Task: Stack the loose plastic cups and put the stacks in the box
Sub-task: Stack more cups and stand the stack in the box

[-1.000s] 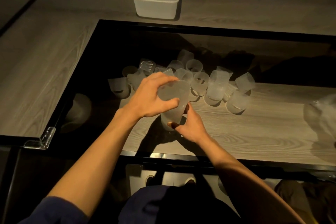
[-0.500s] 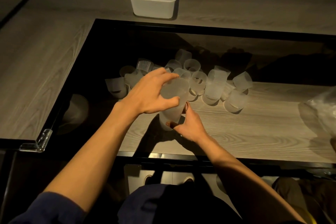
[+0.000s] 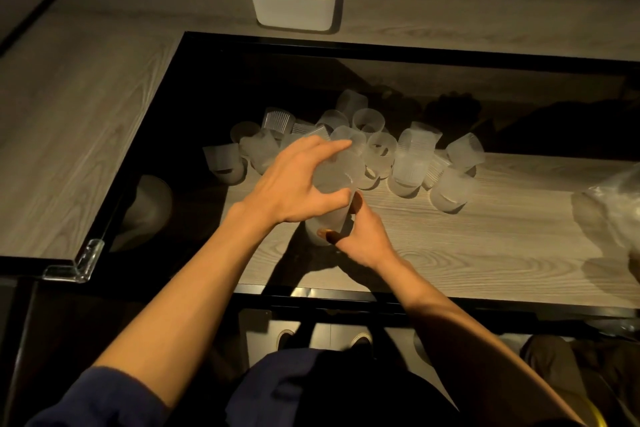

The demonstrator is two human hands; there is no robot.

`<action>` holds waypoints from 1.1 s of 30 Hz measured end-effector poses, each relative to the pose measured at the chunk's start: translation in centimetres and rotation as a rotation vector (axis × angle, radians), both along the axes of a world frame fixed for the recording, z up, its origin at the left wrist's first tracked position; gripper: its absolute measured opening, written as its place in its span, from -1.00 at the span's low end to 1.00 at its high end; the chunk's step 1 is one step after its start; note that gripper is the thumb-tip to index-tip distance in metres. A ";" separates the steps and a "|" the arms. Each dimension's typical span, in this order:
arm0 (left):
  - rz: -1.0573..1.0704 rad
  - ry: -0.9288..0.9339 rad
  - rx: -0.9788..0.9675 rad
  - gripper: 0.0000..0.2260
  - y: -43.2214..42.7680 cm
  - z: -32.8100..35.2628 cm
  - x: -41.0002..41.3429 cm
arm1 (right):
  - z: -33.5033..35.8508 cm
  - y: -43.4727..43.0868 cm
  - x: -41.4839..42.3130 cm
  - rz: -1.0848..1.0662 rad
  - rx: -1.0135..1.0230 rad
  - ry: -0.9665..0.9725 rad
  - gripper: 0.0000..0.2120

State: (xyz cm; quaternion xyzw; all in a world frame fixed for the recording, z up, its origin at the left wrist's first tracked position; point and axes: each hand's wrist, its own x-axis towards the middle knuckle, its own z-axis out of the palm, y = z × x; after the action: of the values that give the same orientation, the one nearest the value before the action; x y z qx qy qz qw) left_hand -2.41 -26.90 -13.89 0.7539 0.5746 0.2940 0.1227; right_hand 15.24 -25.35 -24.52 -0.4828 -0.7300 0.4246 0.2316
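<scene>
The cup stack (image 3: 333, 213) is clasped on top by the left grip (image 3: 294, 184) and pinched at its base by the right grip (image 3: 363, 240); it is judged light, thin-walled and crushable, so best held gently.

I'm clawing my left hand (image 3: 298, 184) over the cup stack (image 3: 333, 215), right hand (image 3: 363, 239) pinching its bottom, both arms reaching forward.

Box (image 3: 294, 10) stands at the far edge of the table (image 3: 69, 114). Loose cups (image 3: 412, 163) cluster mid-table, just behind the cup stack (image 3: 334, 218). Plastic bag (image 3: 616, 198) lies at the right edge, well apart.
</scene>
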 end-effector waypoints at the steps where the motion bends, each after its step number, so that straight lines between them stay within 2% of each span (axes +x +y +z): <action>1: 0.002 0.030 -0.011 -0.30 0.1 0.0 0.0 | 0.0 -0.1 0.0 -0.001 -0.001 0.001 -0.27; 6: 0.054 0.171 -0.081 -0.18 0.3 -0.7 0.4 | -0.1 -0.2 0.3 -0.012 -0.012 -0.009 -0.32; 8: 0.070 0.158 -0.167 -0.14 0.3 -1.4 0.4 | -0.2 -0.2 0.4 -0.014 -0.016 -0.010 -0.28; 10: 0.020 0.056 -0.276 -0.13 0.3 -2.1 0.2 | -0.3 -0.1 0.4 -0.016 -0.022 -0.004 -0.25; 12: -0.033 -0.133 -0.361 -0.18 0.3 -2.3 -0.1 | -0.3 -0.1 0.4 -0.023 -0.024 -0.018 -0.24; 14: -0.002 -0.302 -0.354 -0.27 0.5 -2.5 -0.4 | -0.4 0.0 0.3 -0.032 -0.026 -0.032 -0.19; 17: 0.215 -0.512 -0.254 -0.45 0.8 -2.8 -0.8 | -0.5 0.0 0.3 -0.045 -0.042 -0.040 -0.15; 20: 0.522 -0.609 -0.283 -0.65 1.3 -4.3 -2.2 | -0.4 0.2 0.0 -0.061 -0.025 -0.068 -0.13; 25: 0.772 -0.636 -0.541 -0.81 2.9 -7.5 -4.0 | -0.5 0.8 -0.5 -0.116 -0.008 -0.093 -0.12; 28: 0.784 -0.671 -0.534 -0.77 4.0 -8.7 -4.2 | -0.4 1.3 -0.2 -0.153 -0.016 -0.102 -0.12; 30: 0.753 -0.576 -0.501 -0.65 4.9 -9.0 -4.0 | -0.3 1.6 0.3 -0.178 -0.022 -0.103 -0.14; 33: 0.679 -0.316 -0.413 -0.51 6.3 -8.3 -3.1 | 0.0 2.1 1.0 -0.210 -0.038 -0.096 -0.16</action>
State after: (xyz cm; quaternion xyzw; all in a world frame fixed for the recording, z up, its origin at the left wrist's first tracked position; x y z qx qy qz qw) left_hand -5.55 -20.62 -22.22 0.4271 0.8112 0.3085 0.2539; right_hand 16.21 -23.22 -24.53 -0.5807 -0.6776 0.3880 0.2306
